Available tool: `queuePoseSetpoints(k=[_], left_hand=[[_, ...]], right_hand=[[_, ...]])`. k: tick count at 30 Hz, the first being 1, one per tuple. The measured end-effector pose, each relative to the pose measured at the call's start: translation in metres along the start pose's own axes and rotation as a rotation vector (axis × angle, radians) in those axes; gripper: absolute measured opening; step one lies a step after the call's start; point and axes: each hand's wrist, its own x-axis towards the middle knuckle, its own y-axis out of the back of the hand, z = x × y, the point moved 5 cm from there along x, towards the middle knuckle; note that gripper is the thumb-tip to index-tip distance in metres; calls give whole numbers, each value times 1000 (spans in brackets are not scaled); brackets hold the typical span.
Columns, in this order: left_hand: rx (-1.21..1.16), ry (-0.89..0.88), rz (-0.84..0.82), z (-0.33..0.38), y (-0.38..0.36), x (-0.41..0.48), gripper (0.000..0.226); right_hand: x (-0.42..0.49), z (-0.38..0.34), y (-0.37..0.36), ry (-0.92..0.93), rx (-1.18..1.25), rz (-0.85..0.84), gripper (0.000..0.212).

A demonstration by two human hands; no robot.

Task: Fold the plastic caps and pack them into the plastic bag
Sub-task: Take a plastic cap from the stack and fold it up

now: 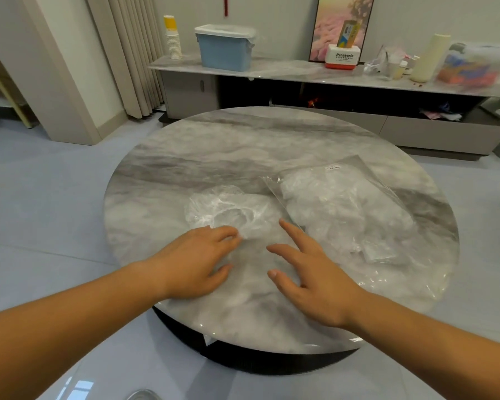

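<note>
nearest us, our left hand [197, 261] curls its fingertips onto the near rim of a loose clear plastic cap [228, 209]; we cannot tell whether they truly grip it. our right hand [309, 275] is released, fingers spread, just beside the cap. beyond it lies the plastic bag [358, 197], already holding caps, on the round marble table [243, 140]. we judge that folding is just starting. next, both hands should flatten and halve this cap.

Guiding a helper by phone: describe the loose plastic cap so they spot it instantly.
On the round marble table, look just beyond the left hand. The plastic cap lies there alone, spread out and crinkled, outside the stuffed clear plastic bag to its right.
</note>
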Motion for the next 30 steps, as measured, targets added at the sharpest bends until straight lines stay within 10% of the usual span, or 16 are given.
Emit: queuePoseSetpoints(k=[10,14,30], left_hand=[[-239,166,-23,-9,-1,-11,38],[-134,159,-238,-16,-15,-8,66],[-257,56,8,-7,0,-2,53]], right_hand=[[-3,-9,-29,152,-169,-163,53],[-7,-9,-31,192,-159,-158,55],[-10,-6,-1,80,106,-45,40]])
